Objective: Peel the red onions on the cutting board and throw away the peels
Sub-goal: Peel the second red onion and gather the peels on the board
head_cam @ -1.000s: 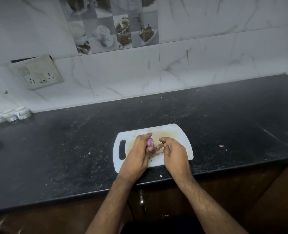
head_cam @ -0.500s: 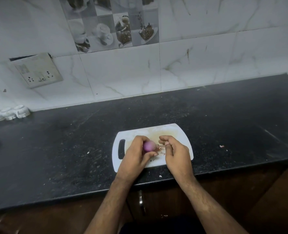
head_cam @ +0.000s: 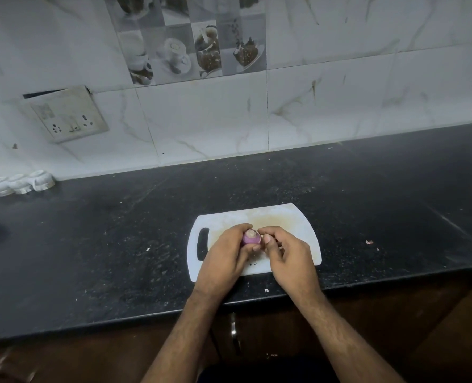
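Note:
A small purple-red onion [head_cam: 251,238] sits in the fingers of my left hand [head_cam: 227,257], held just above the white cutting board [head_cam: 281,217]. Its pale cut end faces up. My right hand [head_cam: 286,254] is close against the onion's right side, thumb and forefinger pinched at its top edge. Whether a peel is between those fingers is hidden. Both hands cover the board's middle, so any other onions or peels there are out of sight.
The board lies near the front edge of a black stone counter [head_cam: 118,244]. A small peel scrap [head_cam: 369,242] lies on the counter to the right. White ceramic pieces [head_cam: 22,183] stand at the far left by the tiled wall, below a socket plate [head_cam: 66,117].
The left hand has turned the onion so its cut end faces up, and the right hand has closed in from a small gap to touch it again.

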A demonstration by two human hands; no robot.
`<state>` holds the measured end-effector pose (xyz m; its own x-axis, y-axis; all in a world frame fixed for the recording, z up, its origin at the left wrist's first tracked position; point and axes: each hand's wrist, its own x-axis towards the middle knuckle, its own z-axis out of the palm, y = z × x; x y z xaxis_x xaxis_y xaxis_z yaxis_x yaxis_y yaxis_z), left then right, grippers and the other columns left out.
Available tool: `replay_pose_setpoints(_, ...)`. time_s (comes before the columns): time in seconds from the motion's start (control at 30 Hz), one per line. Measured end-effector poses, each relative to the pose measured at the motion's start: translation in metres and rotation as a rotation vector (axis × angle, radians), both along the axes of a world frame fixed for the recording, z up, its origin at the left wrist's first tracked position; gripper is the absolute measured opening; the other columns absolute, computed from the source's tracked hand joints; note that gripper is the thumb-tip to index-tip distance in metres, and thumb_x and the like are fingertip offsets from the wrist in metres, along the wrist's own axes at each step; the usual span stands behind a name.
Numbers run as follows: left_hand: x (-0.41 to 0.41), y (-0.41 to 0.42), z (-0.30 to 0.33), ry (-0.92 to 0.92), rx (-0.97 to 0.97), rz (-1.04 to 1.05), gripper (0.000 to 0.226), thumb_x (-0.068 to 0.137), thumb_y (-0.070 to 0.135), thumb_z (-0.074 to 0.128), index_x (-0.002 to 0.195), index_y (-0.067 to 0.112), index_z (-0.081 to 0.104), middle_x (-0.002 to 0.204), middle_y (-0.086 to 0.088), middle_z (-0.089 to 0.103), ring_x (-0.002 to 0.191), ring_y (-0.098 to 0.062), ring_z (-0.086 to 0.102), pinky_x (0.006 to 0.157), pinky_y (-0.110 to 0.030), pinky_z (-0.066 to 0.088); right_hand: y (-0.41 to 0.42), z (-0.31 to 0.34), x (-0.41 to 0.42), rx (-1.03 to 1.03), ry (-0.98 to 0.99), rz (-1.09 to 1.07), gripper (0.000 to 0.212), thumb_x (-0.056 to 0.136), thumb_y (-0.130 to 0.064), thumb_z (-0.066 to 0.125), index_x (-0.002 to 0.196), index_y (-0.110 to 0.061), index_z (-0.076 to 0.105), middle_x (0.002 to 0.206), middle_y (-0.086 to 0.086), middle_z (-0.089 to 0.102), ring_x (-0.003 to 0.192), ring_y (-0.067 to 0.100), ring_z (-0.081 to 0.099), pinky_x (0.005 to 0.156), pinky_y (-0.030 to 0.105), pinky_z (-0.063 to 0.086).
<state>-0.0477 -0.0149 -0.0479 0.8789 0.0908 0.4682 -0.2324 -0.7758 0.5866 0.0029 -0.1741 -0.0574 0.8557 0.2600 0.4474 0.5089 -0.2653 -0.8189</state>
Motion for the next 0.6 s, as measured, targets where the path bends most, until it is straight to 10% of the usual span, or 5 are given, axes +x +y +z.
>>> replay_pose_setpoints(0.6,-0.0042,0.0035,0.0022,-0.071,-0.151,-0.026,0.052,0.089,0.062,0.061,0.12,0.02,0.065,0.093,0.013,0.071,0.083,-0.007,0.068,0.075,-0.027,0.056,-0.009,0.0033,-0.0014,0.12,0.119,0.143,0.029,0.105,-0.028,0.055,0.13,-0.027,0.07,0.108,-0.014,0.075,0.098,0.003,0.071,0.078,0.021,0.056)
